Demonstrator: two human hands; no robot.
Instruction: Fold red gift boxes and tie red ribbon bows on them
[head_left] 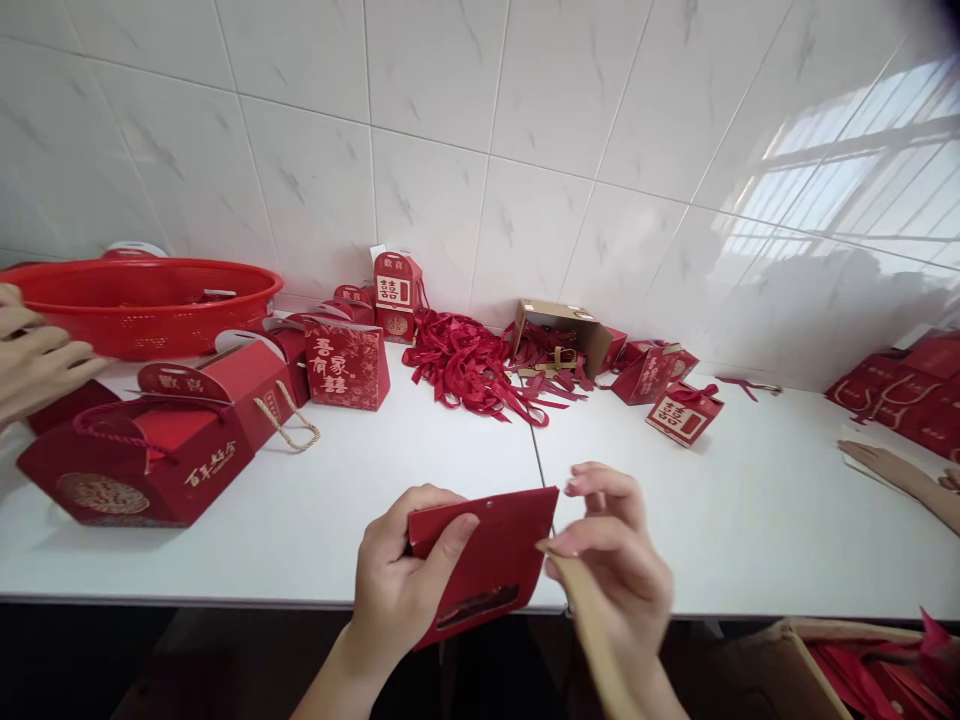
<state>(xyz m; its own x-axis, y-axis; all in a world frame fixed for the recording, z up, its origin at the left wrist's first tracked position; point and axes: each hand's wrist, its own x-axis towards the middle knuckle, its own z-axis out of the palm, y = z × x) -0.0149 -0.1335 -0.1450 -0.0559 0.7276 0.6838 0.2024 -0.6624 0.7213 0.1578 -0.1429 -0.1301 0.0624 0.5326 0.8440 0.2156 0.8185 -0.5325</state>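
My left hand (409, 570) is closed around the left side of a red gift box (499, 560), thumb across its face. The box is tilted above the table's front edge; a small hole shows near its top and a dark slot near its bottom. At its right, my right hand (619, 560) pinches the end of a gold ribbon (589, 610) between thumb and fingers. The ribbon's tip is close to the box's right edge, and its length hangs down over my palm and wrist. Whether the tip touches the box I cannot tell.
A heap of red ribbons (465, 360) and a cardboard box of ribbons (600, 340) stand by the wall. Finished-looking red boxes (345, 365) and a red plastic basket (150, 300) are left. Other people's hands (45, 350) show at both sides. A carton (810, 650) sits lower right.
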